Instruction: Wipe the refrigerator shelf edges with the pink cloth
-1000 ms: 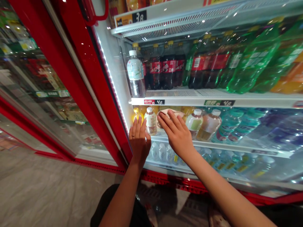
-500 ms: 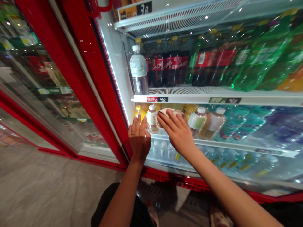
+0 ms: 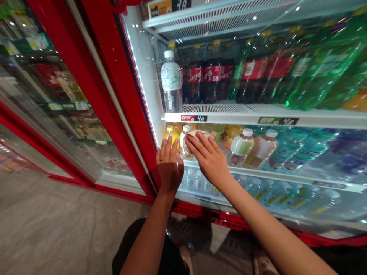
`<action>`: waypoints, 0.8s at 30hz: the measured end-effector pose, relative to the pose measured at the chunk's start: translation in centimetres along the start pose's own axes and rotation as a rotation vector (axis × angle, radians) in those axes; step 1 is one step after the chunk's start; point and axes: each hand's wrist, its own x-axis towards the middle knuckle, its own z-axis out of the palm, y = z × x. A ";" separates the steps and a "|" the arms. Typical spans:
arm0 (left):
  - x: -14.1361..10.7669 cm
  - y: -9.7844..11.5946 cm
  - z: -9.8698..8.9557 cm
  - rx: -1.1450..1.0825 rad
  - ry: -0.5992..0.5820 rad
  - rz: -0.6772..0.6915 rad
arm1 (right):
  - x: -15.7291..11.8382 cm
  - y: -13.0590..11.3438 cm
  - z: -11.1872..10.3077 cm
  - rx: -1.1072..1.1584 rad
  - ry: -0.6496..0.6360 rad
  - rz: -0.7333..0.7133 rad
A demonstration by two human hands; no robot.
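This is a shop, by the look of its red-framed glass-door drinks coolers point(image 3: 114, 84), cola bottles point(image 3: 212, 72) lined up on white wire shelves point(image 3: 235, 109), and price tags point(image 3: 194, 118) along the edges (one reads 4.8).

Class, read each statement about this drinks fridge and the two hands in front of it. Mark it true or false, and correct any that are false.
1. The right hand lies on a pale cloth. True.
2. The left hand wears a glove. False: it is bare, with a ring on one finger.
3. The clear bottle at the left end of the cola shelf has a white cap. True.
4. The cola bottles have blue caps. False: their caps are yellow.
5. The left hand is also on the cloth. False: only the right hand is on it.
6. The red tag under the cola bottles has 4.8 beside it. True.
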 end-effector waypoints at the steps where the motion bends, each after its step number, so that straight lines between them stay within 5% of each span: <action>1: 0.0 0.0 -0.1 0.000 -0.003 0.002 | -0.3 0.1 0.1 0.007 -0.008 -0.025; 6: 0.0 -0.2 -0.3 -0.006 0.000 -0.011 | -1.6 1.2 -0.5 -0.034 0.001 -0.029; 14: 0.1 -0.4 0.1 -0.035 0.006 -0.023 | 1.1 0.4 -0.4 -0.048 0.031 -0.045; 24: 0.2 -0.2 -0.2 -0.018 0.009 -0.017 | -0.4 1.6 -1.7 -0.075 0.019 -0.040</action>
